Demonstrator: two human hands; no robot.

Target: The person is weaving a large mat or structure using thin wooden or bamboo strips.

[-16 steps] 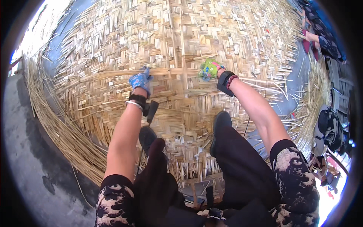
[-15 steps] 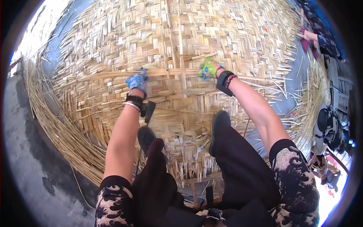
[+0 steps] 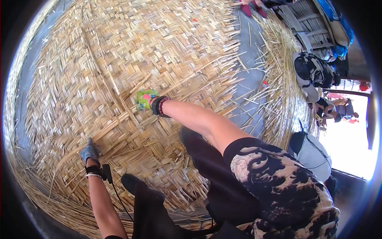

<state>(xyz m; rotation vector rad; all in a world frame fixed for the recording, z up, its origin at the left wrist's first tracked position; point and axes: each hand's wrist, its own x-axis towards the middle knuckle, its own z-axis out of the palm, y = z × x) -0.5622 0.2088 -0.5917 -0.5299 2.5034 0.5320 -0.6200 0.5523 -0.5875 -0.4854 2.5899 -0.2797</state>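
Note:
A large mat (image 3: 151,47) of pale, flat reed strips in a herringbone weave lies on the ground under me. My left hand (image 3: 90,152), in a blue patterned glove, is low on the mat's left part, closed on a long reed strip (image 3: 113,122) with the thumb across it. Farther right and higher, my right hand (image 3: 145,100), in a green flowered glove, is closed around the same strip near where it meets a raised rib. The fingers' undersides are hidden. Both wrists wear black bands. My dark shoes rest on the mat's near part.
Loose reeds (image 3: 284,79) are heaped along the right side, and more reeds (image 3: 59,211) curve round the near left edge. Beyond the right heap a person (image 3: 314,71) in patterned clothing sits bent over. Another person's red shoes (image 3: 252,10) show at the far edge.
My view has swung to the right, so mat and hands appear farther left and tilted. More of the right-hand heap and the seated person shows. Both hands stay at the strip.

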